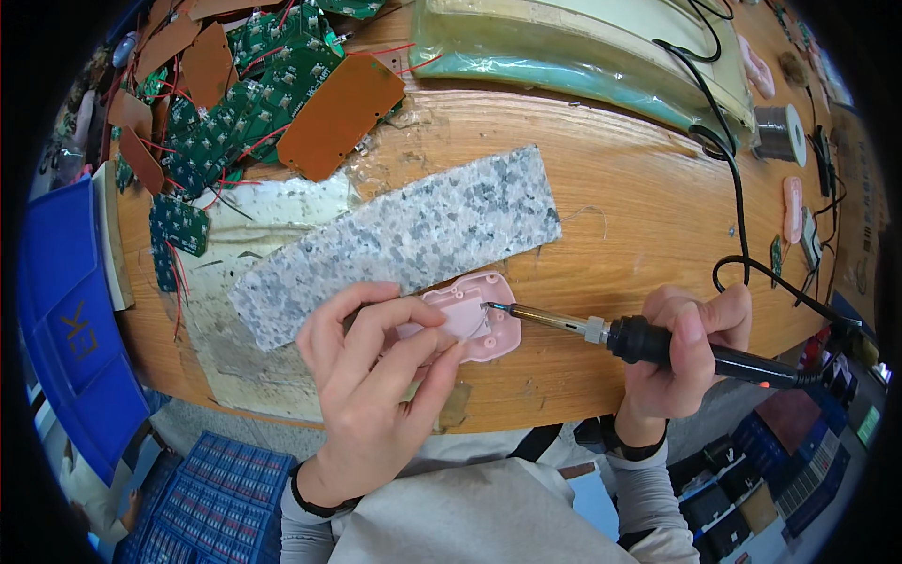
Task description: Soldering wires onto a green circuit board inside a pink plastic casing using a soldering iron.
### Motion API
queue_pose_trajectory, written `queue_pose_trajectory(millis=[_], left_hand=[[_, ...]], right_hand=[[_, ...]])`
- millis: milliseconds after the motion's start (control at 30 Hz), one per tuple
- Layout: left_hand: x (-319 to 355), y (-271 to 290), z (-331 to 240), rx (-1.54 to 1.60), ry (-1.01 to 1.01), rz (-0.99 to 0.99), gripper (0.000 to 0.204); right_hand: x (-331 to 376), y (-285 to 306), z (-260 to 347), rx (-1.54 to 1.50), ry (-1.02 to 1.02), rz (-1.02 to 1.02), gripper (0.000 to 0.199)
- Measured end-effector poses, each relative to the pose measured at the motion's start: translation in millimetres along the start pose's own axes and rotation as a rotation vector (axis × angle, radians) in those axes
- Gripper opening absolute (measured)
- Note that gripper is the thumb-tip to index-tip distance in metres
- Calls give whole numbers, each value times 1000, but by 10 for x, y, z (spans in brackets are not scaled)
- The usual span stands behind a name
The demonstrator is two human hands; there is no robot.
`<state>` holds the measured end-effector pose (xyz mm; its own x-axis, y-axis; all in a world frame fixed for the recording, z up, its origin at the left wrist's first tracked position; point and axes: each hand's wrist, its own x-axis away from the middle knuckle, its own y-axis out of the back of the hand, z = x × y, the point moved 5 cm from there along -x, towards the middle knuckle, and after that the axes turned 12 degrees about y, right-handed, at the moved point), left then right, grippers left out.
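Wooden workbench (601, 169) with granite slab (404, 240) at centre and circuit boards (244, 85) far left. Left hand (376, 376) pinches the pink plastic shell (474, 320) against the near edge, steadying it; right hand (681, 352), fist-closed, holds the soldering iron (639, 338), tip inside the shell.

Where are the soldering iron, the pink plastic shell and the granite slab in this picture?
soldering iron (648, 340): head view, on its black handle, gripped by the right hand.
pink plastic shell (493, 329): head view, on its right end, beside the iron's tip.
granite slab (423, 230): head view, on the middle of its speckled top.
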<state>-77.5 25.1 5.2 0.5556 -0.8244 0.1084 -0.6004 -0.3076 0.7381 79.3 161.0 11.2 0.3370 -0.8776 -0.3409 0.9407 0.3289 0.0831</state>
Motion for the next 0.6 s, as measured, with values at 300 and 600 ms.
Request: queue_pose_trajectory(millis=[300,600], left_hand=[[-7,3,-4,-7,2,-2,18],[2,-17,28,-7,23,5,18]], right_hand=[[0,9,-19,-123,38,5,20],[-23,-68,37,0,-84,-44,21]])
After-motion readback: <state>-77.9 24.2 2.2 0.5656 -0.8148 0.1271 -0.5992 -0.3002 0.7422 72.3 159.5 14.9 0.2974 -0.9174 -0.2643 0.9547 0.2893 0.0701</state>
